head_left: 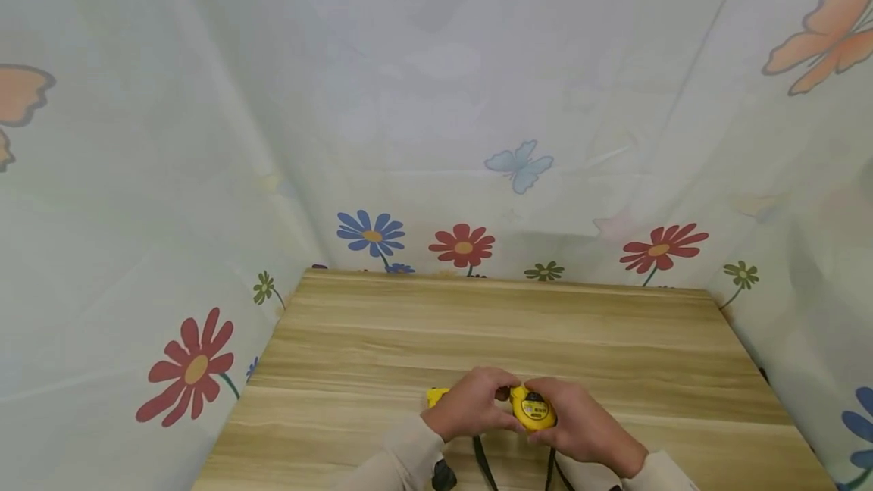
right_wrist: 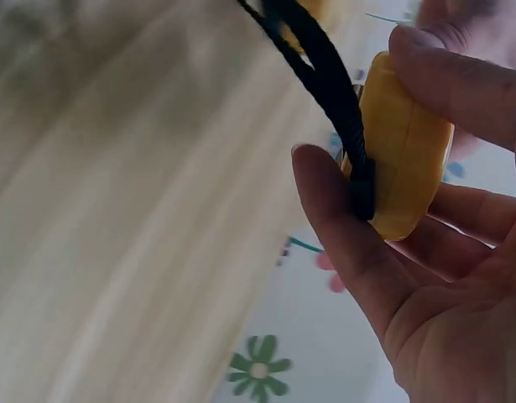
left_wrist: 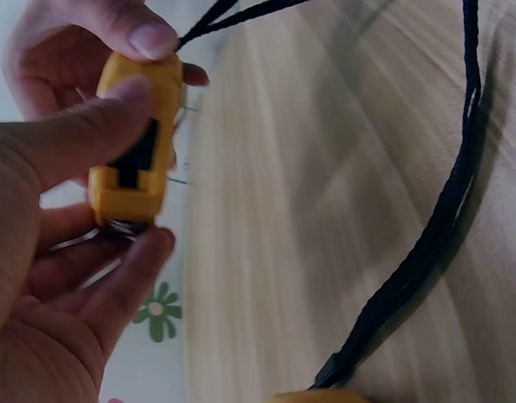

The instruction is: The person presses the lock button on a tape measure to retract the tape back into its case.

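Note:
A yellow tape measure (head_left: pixel 535 413) with a dark label and a black wrist strap is held up between both hands over the table. My right hand (head_left: pixel 580 421) grips its case, thumb on one side and fingers on the other, near where the strap (right_wrist: pixel 361 180) is fastened. With the left hand (head_left: pixel 473 405) I pinch the end with the tape's mouth; in the left wrist view the thumb lies by the black button (left_wrist: pixel 138 155) and fingertips touch the metal tip. Another yellow object (head_left: pixel 436 395) lies beyond the left hand, mostly hidden.
The wood-grain table (head_left: pixel 382 324) extends behind and to both sides of the hands. A pale curtain (head_left: pixel 423 97) printed with flowers and butterflies encloses its back and sides. A second black strap (left_wrist: pixel 446 210) runs over the tabletop toward the other yellow object.

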Demonstrator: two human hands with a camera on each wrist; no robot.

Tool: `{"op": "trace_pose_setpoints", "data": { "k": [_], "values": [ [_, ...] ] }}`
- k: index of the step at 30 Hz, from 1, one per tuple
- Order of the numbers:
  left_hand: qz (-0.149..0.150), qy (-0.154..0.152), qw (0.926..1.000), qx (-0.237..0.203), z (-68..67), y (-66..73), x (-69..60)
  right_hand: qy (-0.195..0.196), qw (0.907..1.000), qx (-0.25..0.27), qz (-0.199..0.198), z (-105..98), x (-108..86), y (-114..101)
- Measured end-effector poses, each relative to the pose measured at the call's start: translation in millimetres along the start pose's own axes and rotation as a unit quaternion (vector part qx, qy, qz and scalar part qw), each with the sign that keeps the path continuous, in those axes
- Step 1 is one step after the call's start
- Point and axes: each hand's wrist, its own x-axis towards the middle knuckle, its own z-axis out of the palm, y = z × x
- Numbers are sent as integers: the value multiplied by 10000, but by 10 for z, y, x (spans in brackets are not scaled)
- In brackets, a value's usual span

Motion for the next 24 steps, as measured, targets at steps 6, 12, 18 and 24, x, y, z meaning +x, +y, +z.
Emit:
{"op": "trace_pose_setpoints", "data": {
  "k": [6, 12, 18, 24],
  "values": [
    [-228, -16, 9931, 1146, 207, -83, 124, 50, 10000, 10, -31, 228, 21, 209],
    [-492, -138, 9878, 1473, 369, -165, 219, 154, 9992, -353, 47, 414, 31, 337],
    [-614, -69, 9843, 1653, 457, -228, 268, 299, 9977, -602, 72, 504, 31, 403],
    [-831, 49, 9815, 1723, 315, -138, 160, 125, 9980, -504, 357, 401, 49, 426]
  ]
}}
